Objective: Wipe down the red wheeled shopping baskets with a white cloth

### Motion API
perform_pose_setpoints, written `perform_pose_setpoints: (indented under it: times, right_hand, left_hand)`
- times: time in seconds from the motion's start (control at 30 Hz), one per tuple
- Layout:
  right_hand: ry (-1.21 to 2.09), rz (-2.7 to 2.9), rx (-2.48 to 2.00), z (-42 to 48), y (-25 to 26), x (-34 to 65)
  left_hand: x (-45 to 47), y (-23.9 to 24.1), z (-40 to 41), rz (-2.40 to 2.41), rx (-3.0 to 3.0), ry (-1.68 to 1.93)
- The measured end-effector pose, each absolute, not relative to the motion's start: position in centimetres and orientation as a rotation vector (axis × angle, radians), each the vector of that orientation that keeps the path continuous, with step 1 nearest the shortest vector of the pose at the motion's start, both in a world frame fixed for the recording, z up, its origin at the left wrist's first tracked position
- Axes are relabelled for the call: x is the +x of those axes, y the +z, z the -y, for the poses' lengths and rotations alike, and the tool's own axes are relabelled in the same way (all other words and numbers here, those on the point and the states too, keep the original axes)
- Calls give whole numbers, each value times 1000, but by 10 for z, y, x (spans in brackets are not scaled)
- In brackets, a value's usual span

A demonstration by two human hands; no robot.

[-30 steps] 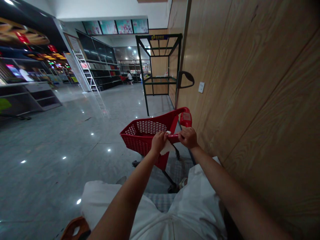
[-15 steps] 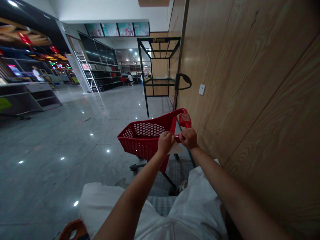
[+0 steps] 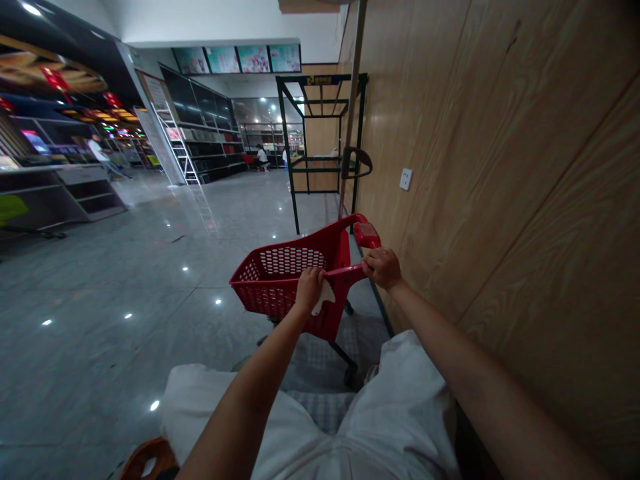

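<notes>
A red plastic shopping cart [image 3: 280, 300] with a perforated basket stands in front of my knees, turned toward the left. My left hand [image 3: 310, 288] is closed at the near side rim of the basket, with a white cloth [image 3: 326, 293] hanging out below the fingers against the cart. Whether it is fabric or paper does not show. The right hand [image 3: 383, 268] grips the cart's red handle, just below a red block with a pale label [image 3: 367, 233]. The cart's basket shows nothing inside.
A wood-panelled wall [image 3: 480, 167] with a white socket [image 3: 406, 179] runs close on my right. Behind the cart stand a pole with a black loop handle [image 3: 356, 163] and a dark metal frame [image 3: 295, 167]. A ladder [image 3: 183, 153], shelves and distant people are farther back.
My left hand has moved left with the cloth, from the handle to the basket's side rim. The cart has shifted slightly left, and the pole stands farther left. A distant person has moved right.
</notes>
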State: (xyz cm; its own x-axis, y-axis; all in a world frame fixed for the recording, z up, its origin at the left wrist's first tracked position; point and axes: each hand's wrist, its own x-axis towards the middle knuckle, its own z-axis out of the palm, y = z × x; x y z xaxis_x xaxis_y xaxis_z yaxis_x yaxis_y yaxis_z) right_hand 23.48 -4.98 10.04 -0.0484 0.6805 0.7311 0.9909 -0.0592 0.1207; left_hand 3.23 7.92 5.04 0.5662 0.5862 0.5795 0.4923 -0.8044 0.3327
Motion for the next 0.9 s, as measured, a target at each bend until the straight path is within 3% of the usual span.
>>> perform_pose_setpoints:
  times: [0.17, 0.37, 0.5, 0.9]
  right_hand:
    - [-874, 1911, -1803, 38, 84, 194]
    - [-733, 1864, -1974, 28, 60, 168]
    - [-678, 1871, -2048, 27, 65, 167]
    - [-517, 1913, -2175, 22, 69, 146]
  left_hand:
    - [68, 49, -67, -620, 2703, 1237]
    - [9, 44, -111, -1124, 2924, 652]
    - [-42, 37, -126, -1345, 2945, 454]
    - [43, 48, -80, -1042, 3009, 681]
